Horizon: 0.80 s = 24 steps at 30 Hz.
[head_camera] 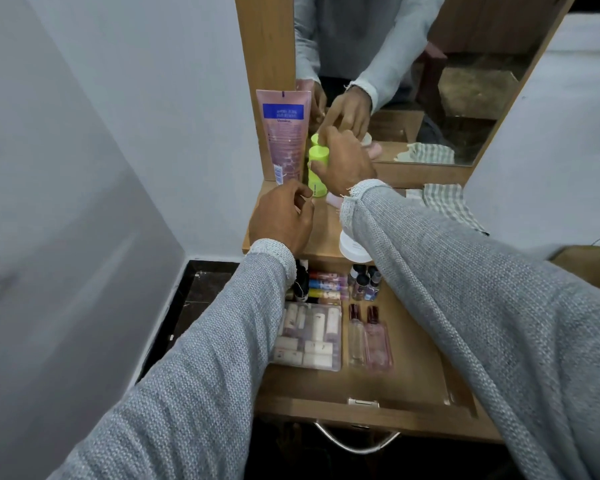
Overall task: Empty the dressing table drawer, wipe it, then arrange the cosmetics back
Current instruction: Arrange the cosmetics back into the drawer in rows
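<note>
Pale grey walls meet at a corner on the left, and a wooden dressing table with a mirror [447, 81] stands against them. On the wooden surface [321, 233] one pink tube [284, 133] stands upright at the back, leaning against the mirror frame. Just beside it stands one lime green bottle [317, 168]. The right hand [343, 161] grips this bottle, with the fingers curled around its cap and upper part. The left hand [281, 216] is near the foot of the same bottle; its fingers are loosely curled and it holds nothing. Both arms wear grey knitted sleeves. One white jar [352, 247] sits at the front edge of the surface, partly hidden under the right sleeve. One checked cloth [447, 202] lies on the right side of the surface.

Below, the drawer [413, 375] is pulled open and already holds cosmetics. One clear flat box [309, 337] with many small pale pieces lies at the left. Two slim clear bottles [369, 337] with dark red caps lie side by side just to its right. Behind the box, four small coloured tubes [328, 285] are stacked in a row. A group of small nail polish bottles [366, 282] with black caps stands to their right; the exact number I cannot tell. One metal handle [355, 441] hangs on the drawer front.
</note>
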{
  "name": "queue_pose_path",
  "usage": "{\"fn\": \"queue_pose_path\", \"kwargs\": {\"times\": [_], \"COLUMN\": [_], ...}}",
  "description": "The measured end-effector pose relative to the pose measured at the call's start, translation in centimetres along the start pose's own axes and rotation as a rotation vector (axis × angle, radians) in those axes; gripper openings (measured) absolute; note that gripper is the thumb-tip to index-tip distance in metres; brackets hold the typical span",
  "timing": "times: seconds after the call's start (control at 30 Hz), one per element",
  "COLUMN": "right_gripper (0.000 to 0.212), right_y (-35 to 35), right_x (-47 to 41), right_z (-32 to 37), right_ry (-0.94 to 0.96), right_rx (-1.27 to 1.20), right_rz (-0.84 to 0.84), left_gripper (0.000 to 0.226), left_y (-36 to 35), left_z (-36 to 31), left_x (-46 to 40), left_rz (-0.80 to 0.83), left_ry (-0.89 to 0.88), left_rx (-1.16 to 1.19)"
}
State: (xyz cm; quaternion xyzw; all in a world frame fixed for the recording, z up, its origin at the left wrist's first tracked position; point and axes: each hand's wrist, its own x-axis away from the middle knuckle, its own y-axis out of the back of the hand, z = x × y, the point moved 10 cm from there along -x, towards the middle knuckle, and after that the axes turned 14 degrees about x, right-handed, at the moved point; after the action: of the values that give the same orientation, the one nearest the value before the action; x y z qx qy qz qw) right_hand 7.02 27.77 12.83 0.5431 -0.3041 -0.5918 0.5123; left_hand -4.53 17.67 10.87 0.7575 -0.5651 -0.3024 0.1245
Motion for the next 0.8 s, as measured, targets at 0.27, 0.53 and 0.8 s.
{"fn": "queue_pose_path", "kwargs": {"times": [0.27, 0.53, 0.8], "right_gripper": [0.033, 0.041, 0.03], "right_y": [0.2, 6.1, 10.6], "right_x": [0.0, 1.3, 11.0], "right_z": [-0.5, -2.9, -6.8], "right_ry": [-0.02, -0.123, -0.041], "right_rx": [-0.134, -0.408, -0.381], "right_rz": [-0.095, -0.265, -0.26], "left_gripper": [0.014, 0.011, 0.01], "left_y": [-0.2, 0.0, -3.4], "left_z": [0.7, -0.2, -2.0], "left_x": [0.5, 1.7, 7.1], "left_rz": [0.009, -0.003, 0.085], "left_ry": [0.033, 0.013, -0.105], "left_rx": [0.01, 0.055, 0.139]}}
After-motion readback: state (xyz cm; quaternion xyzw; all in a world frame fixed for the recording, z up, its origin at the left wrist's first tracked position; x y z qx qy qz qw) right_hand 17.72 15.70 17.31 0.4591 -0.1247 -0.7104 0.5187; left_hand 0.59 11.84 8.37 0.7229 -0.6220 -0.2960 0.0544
